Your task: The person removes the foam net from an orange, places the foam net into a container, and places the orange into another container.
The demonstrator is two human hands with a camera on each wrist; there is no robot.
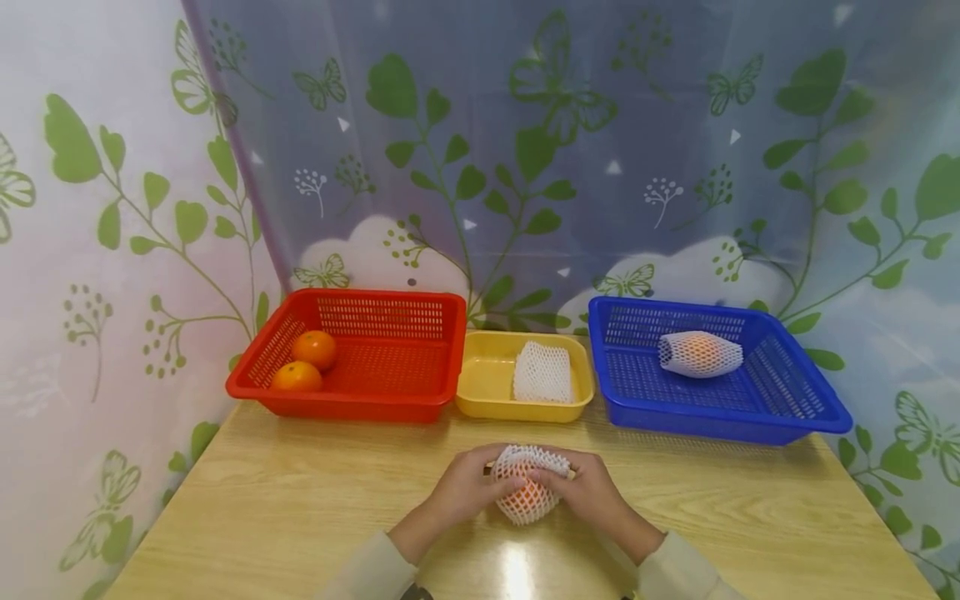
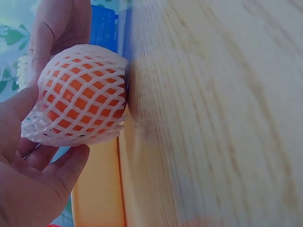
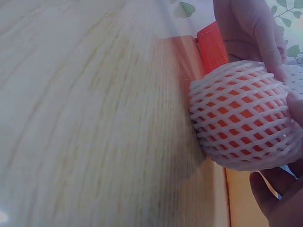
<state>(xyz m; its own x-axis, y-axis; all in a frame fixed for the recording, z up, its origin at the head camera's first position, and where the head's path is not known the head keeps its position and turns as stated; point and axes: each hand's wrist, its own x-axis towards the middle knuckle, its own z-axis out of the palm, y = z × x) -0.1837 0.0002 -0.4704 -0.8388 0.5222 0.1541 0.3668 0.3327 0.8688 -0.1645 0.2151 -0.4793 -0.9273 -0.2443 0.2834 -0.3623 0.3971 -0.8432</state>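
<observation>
An orange in a white foam net sleeve (image 1: 527, 500) is held just above or on the table in front of me; which one I cannot tell. From its left side my left hand (image 1: 463, 485) grips it, thumb on top of the net. My right hand (image 1: 594, 487) grips the opposite side, its thumb close to the other. Both wrist views show the orange skin through the stretched mesh (image 2: 83, 97), with loose net bunched at the hand side. The far fingers are partly hidden behind the net.
At the back left, a red basket (image 1: 390, 408) holds two bare oranges (image 1: 297, 377). A small yellow tray (image 1: 480, 408) in the middle contains flat white foam nets (image 1: 542, 372). On the right, a blue basket (image 1: 712, 423) holds one netted fruit (image 1: 701, 354). A patterned curtain hangs behind.
</observation>
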